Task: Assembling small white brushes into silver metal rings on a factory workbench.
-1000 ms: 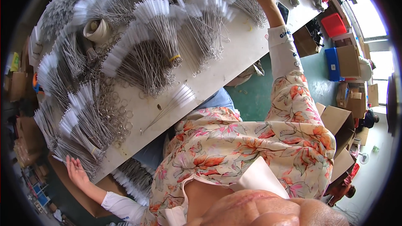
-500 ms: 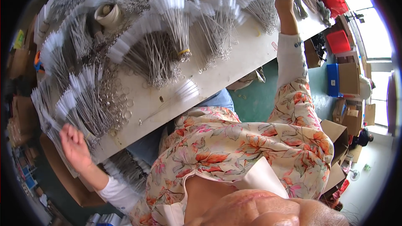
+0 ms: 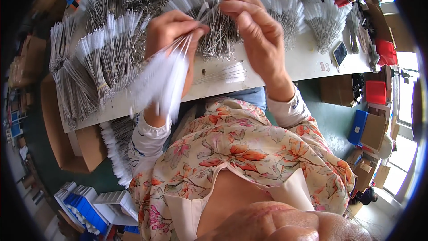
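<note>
A bunch of thin wire brushes (image 3: 162, 78) with white bristles is gripped in my left hand (image 3: 171, 31); the fingers pinch the wire stems and the blurred bristle ends hang toward me. To its right, my right hand (image 3: 263, 35) is raised over the table with thumb and fingers apart, and nothing shows in it. Beneath and behind both hands lie piles of similar brushes (image 3: 218, 31) with looped wire ends. A few loose brushes (image 3: 234, 72) rest near the table's front edge. Further bundles of brushes (image 3: 96, 56) fan out at the left.
The white table (image 3: 307, 64) runs across in front of me. A phone (image 3: 339, 53) lies on its right part, near a brush bundle (image 3: 323, 22). An open cardboard box (image 3: 67, 129) stands below the left end. Blue and white bins (image 3: 87, 209) are at lower left.
My left hand has come up from the table's left end and now holds a bunch of brushes. My right hand has drawn back from the far right to the middle. The view has shifted.
</note>
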The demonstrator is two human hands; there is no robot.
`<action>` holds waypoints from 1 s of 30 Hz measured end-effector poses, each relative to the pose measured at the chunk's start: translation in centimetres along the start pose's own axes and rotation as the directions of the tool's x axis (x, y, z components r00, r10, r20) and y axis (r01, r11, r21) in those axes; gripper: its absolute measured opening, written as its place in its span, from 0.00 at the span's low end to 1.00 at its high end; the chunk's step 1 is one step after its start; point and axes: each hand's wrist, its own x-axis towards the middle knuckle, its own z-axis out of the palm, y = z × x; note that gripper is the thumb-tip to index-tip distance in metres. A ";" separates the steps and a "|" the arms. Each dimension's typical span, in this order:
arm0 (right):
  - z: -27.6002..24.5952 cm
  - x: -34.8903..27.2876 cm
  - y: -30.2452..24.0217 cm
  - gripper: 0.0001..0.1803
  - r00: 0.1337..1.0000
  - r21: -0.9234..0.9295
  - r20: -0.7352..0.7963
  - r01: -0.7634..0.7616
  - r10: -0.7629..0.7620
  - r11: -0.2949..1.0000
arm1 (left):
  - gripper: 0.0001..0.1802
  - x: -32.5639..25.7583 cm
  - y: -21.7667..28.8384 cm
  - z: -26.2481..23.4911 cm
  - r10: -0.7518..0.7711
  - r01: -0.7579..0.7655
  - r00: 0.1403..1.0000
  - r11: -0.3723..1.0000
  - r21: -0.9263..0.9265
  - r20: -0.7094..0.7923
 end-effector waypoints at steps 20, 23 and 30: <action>2.1 -2.4 -1.2 0.08 0.822 -0.206 0.368 -0.384 0.435 0.900 | 0.57 -1.6 1.8 -2.0 -0.154 0.338 0.823 0.906 -0.255 0.546; 1.3 -2.2 -1.7 0.07 0.793 -0.170 0.402 -0.427 0.458 0.888 | 0.44 -1.7 0.3 -4.4 -0.182 0.329 0.841 0.919 -0.216 0.509; 0.4 -2.3 -2.5 0.12 0.425 -0.027 0.673 -0.804 0.605 0.594 | 0.08 -3.7 2.0 -3.6 -0.146 0.216 0.914 0.965 -0.151 0.379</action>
